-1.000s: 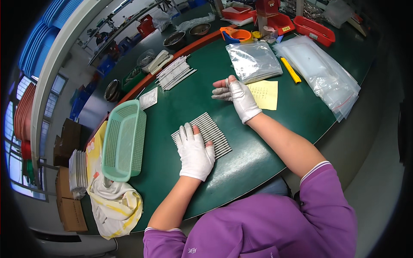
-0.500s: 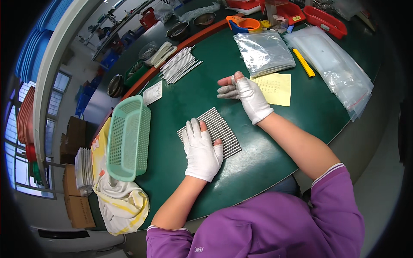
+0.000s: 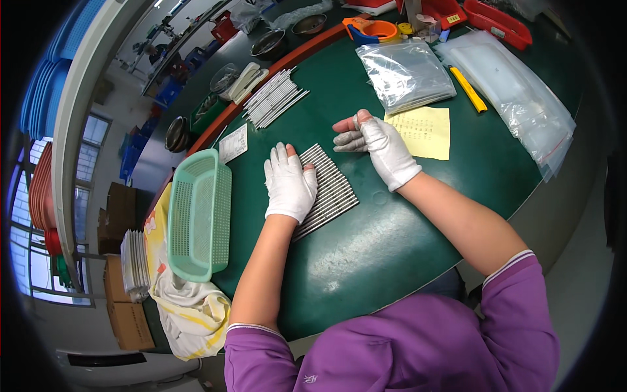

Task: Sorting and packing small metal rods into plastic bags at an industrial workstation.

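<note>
A row of thin metal rods (image 3: 332, 185) lies side by side on the green tabletop (image 3: 366, 248) in front of me. My left hand (image 3: 289, 186), in a white glove with some bare fingertips, lies flat over the left edge of the row with its fingers stretched out. Its palm hides the rod ends beneath. My right hand (image 3: 385, 150), gloved likewise, hovers to the right of the rods, apart from them. Its fingers are extended and loosely bent, and nothing shows in them. Beyond it lies a yellow sheet of paper (image 3: 424, 134) with writing.
At the left stands a green plastic basket (image 3: 222, 215) beside a crumpled cloth (image 3: 192, 320). A loose pile of rods (image 3: 274, 98) lies at the back. Back right hold clear plastic bags (image 3: 408, 75), a yellow cutter knife (image 3: 468, 89), orange-and-blue tape dispenser (image 3: 371, 31) and red trays (image 3: 498, 25).
My left hand has slid away from me and left across the rods, uncovering more of their near right part. The rods sit slightly farther off. My right hand has hardly moved.
</note>
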The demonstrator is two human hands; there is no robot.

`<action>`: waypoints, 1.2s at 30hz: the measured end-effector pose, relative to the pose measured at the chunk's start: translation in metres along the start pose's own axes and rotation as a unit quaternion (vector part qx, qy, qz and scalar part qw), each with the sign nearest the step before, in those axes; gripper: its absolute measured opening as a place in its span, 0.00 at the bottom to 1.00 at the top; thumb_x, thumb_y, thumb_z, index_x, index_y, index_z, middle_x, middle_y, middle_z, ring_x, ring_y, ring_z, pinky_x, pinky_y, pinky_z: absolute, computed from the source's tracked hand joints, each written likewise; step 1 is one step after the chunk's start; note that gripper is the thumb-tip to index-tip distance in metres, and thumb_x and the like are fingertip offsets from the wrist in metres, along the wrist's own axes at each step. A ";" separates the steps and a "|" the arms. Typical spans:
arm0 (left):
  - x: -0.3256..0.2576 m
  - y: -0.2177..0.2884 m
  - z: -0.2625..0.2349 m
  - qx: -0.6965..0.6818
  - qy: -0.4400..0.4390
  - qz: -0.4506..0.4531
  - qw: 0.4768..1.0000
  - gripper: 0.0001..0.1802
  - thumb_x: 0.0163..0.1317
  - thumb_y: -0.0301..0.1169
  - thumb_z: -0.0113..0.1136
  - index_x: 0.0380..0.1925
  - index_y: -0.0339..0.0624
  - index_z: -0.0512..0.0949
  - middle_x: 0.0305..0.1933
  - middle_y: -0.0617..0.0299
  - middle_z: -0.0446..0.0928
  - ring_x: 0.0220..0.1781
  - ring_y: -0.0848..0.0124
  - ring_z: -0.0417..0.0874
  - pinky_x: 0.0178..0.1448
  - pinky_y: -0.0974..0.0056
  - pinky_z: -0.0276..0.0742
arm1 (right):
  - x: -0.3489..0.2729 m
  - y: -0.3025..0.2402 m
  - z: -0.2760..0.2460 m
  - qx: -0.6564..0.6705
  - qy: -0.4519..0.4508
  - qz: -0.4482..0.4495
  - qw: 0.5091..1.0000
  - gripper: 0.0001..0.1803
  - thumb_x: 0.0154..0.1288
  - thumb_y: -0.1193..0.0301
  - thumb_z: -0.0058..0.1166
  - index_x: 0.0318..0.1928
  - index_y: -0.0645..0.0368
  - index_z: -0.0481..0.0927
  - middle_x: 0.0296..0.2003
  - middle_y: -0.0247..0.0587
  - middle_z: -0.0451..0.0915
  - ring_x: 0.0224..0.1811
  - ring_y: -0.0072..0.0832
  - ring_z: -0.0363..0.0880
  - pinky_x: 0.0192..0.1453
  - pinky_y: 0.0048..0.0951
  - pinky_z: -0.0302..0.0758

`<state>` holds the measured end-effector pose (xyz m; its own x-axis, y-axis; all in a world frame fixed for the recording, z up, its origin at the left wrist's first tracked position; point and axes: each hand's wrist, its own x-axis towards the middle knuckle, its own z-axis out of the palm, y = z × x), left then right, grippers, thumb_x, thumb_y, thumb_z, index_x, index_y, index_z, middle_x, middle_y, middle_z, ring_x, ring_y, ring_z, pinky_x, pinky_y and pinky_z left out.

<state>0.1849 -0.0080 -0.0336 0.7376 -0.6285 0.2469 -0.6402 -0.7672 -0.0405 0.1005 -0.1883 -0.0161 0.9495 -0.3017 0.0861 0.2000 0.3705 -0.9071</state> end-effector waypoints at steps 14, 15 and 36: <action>0.050 -0.031 0.014 0.017 -0.030 -0.036 0.999 0.31 0.64 0.44 0.37 0.61 0.32 0.60 0.68 0.45 0.55 0.71 0.50 0.51 0.72 0.48 0.42 | 0.002 0.000 -0.002 0.006 0.001 -0.019 1.000 0.33 0.68 0.45 0.37 0.42 0.69 0.75 0.31 0.42 0.79 0.34 0.26 0.80 0.45 0.24 0.75; 0.051 -0.030 0.014 0.023 -0.031 -0.038 0.999 0.31 0.65 0.44 0.37 0.62 0.33 0.60 0.68 0.45 0.55 0.71 0.51 0.51 0.72 0.49 0.42 | 0.002 -0.001 -0.002 0.020 0.001 -0.024 1.000 0.31 0.69 0.48 0.37 0.42 0.70 0.74 0.30 0.42 0.78 0.33 0.25 0.79 0.44 0.24 0.76; -0.012 0.006 0.000 -0.006 0.028 0.002 1.000 0.30 0.61 0.38 0.44 0.55 0.22 0.63 0.63 0.37 0.59 0.66 0.44 0.56 0.70 0.47 0.47 | 0.006 0.000 -0.006 -0.022 -0.006 -0.021 1.000 0.36 0.65 0.41 0.36 0.44 0.66 0.76 0.32 0.39 0.80 0.36 0.25 0.81 0.46 0.23 0.74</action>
<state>0.1718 -0.0054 -0.0369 0.7226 -0.6228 0.2998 -0.6453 -0.7633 -0.0304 0.1043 -0.1957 -0.0178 0.9435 -0.3052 0.1292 0.2288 0.3178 -0.9201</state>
